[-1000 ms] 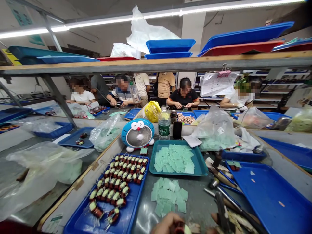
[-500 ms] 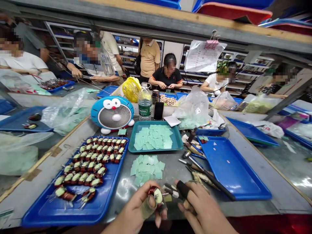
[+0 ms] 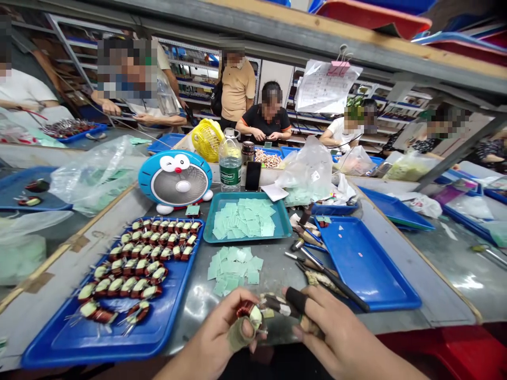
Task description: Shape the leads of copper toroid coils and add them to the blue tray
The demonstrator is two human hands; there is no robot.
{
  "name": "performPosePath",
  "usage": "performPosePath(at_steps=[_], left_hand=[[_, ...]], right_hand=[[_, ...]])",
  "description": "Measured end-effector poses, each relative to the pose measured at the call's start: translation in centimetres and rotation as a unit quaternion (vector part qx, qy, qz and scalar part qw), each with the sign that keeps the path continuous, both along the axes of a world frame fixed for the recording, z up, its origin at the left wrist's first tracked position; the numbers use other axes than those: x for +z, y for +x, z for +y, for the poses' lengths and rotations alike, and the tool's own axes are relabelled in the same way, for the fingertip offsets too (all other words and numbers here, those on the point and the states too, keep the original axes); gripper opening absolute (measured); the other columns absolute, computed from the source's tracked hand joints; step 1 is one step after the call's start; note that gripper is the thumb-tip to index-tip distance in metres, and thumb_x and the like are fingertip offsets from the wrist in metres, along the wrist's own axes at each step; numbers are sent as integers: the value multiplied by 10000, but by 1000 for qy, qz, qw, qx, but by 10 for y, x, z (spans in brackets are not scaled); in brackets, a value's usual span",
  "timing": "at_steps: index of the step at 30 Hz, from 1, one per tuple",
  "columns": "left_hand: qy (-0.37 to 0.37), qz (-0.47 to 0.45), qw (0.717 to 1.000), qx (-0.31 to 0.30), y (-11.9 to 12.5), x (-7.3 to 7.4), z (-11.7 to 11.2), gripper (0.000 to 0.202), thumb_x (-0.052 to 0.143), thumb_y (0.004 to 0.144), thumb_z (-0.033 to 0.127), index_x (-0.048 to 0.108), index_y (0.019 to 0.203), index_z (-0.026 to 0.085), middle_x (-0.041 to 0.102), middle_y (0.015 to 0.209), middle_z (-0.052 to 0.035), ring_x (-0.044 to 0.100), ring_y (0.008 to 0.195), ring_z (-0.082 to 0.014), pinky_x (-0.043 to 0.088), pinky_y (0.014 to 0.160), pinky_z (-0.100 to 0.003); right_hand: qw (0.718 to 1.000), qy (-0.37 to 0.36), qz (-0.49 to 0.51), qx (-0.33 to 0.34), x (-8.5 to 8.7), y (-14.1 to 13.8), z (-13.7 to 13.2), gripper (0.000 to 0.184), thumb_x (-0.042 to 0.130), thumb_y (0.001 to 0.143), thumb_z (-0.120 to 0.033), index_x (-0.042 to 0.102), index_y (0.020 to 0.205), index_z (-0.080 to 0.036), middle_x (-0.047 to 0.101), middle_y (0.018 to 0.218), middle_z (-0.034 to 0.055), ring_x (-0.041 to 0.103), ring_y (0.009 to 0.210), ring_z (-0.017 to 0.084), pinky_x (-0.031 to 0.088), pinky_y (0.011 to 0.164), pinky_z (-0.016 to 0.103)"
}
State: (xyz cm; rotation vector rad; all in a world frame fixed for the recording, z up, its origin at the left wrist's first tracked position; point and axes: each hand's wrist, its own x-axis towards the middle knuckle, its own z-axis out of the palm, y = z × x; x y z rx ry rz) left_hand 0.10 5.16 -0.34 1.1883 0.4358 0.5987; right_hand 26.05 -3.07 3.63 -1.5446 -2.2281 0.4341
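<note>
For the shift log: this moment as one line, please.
left hand: grips wound coil | right hand: grips taped tool, tip by coil | blue tray: rows of coils | green squares: loose ahead

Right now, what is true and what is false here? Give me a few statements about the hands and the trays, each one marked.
1. The left hand holds a copper-wound coil. True.
2. The right hand is empty. False: it grips a taped tool.
3. The teal tray holds coils. False: it holds green paper squares.
4. The left blue tray carries rows of coils. True.
</note>
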Motion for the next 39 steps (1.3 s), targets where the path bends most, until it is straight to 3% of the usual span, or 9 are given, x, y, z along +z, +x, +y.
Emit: performPosePath(at_steps=[4,10,14,20,29,34,39], left_hand=[[57,32,998,-23,-2,10,-1,465,614,954,614,552,1151,197,650,944,-43,623,812,-153,463,751,-263],[182,104,978,-25,-1,24,-1,485,522,981,654,572,1154,204,678,897,-23,588,790,-155,415,722,-245],[233,117,965,1,3,18,-2,498,477,981,688,552,1080,205,674,837,-1,547,713,-144,383,662,-242],[283,108,952,29,6,4,-5,470,428,1010,668,522,1114,220,660,795,11,544,672,-146,366,624,-244],[257,100,960,53,7,2,-8,486,423,1003,680,520,1125,220,636,795,6,556,682,-151,385,634,-243],[246,92,963,67,8,-2,-11,480,438,1001,674,536,1101,215,602,793,5,530,679,-145,391,625,-237],[143,86,983,81,16,-5,-21,534,406,982,722,518,1038,202,605,794,-15,521,665,-144,423,596,-236]], right_hand=[[1000,-5,-7,0,-3,-2,-3,31,563,940,-161,588,928,-173,563,984,39,478,879,116,382,757,212],[1000,-2,-18,-3,-10,-2,-7,100,502,970,-167,570,896,-154,559,987,45,437,882,124,321,773,225],[1000,-22,-16,-10,-9,2,-8,139,487,978,-173,584,879,-162,559,986,37,415,879,128,276,776,235],[999,20,-26,-4,-3,3,-7,149,494,948,-119,595,848,-165,552,949,33,396,869,135,245,781,250],[998,55,-44,2,7,-1,-3,126,563,889,-52,594,876,-174,547,937,14,387,860,136,251,786,247],[988,113,-104,-10,1,-2,-3,121,592,847,-43,585,844,-164,538,901,23,370,845,142,222,778,256],[970,147,-184,-57,-9,-4,-4,169,656,818,-69,638,930,-194,561,941,34,379,892,155,231,818,269]])
